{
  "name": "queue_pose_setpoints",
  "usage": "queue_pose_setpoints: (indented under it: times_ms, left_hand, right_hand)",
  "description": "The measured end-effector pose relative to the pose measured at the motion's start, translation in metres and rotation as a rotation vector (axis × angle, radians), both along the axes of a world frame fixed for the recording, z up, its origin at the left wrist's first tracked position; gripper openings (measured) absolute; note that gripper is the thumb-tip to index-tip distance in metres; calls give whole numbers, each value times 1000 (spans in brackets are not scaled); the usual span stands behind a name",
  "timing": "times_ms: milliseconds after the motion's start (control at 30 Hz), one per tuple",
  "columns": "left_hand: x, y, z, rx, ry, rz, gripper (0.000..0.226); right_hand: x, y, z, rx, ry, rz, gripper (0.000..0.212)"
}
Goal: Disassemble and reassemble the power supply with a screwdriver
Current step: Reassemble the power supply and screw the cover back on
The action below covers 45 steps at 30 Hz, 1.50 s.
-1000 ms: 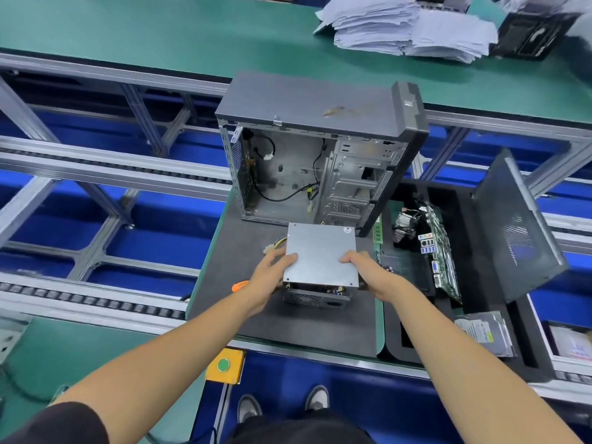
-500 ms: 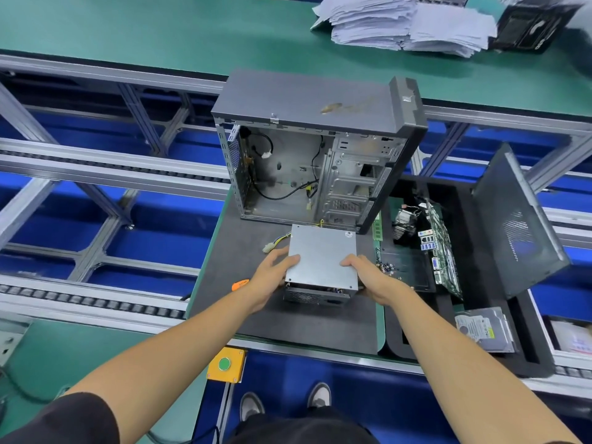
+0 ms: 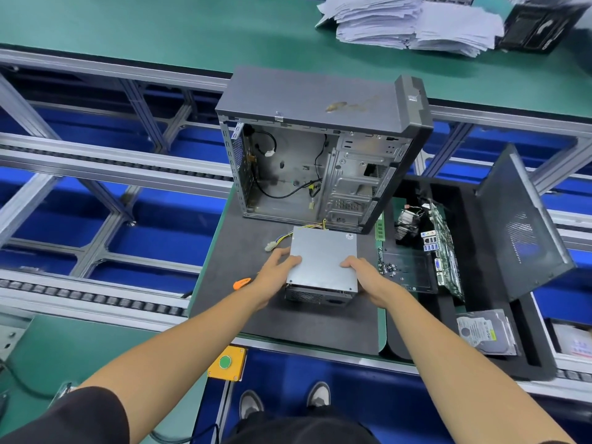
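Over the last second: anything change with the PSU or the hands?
Barely. The power supply edged slightly toward the computer case, left hand and right hand gripping its sides throughout. Nothing released. Screwdriver stayed on the mat.

power supply [image 3: 323,257] before computer case [image 3: 315,149], screwdriver [image 3: 242,283] left

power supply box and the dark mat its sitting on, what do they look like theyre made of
Power supply: likely bare sheet metal, a flat matte silver-grey top with crisp folded edges and a perforated dark vent on the near face. Mat: probably foam or rubber, dull charcoal with no shine and a soft rounded edge; which of the two cannot be told.
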State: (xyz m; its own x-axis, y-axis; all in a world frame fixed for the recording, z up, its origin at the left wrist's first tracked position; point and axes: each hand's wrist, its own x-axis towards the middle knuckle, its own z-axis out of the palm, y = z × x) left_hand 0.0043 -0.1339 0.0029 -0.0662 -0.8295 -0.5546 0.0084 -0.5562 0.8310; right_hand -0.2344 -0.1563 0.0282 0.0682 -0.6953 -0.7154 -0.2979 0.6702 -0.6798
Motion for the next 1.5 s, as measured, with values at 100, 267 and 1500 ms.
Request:
queue_pose_setpoints:
  times_ms: [100, 267, 1500]
  left_hand:
    - [-2, 1, -2, 9, -15, 2, 39]
    - [-2, -1, -1, 12, -47, -29, 37]
    - [-22, -20, -8, -15, -230, -75, 80]
  right_hand:
    - [2, 1, -2, 4, -6, -24, 82]
    - [1, -2, -10, 29, -26, -32, 72]
    - [7, -27, -33, -87, 114, -96, 42]
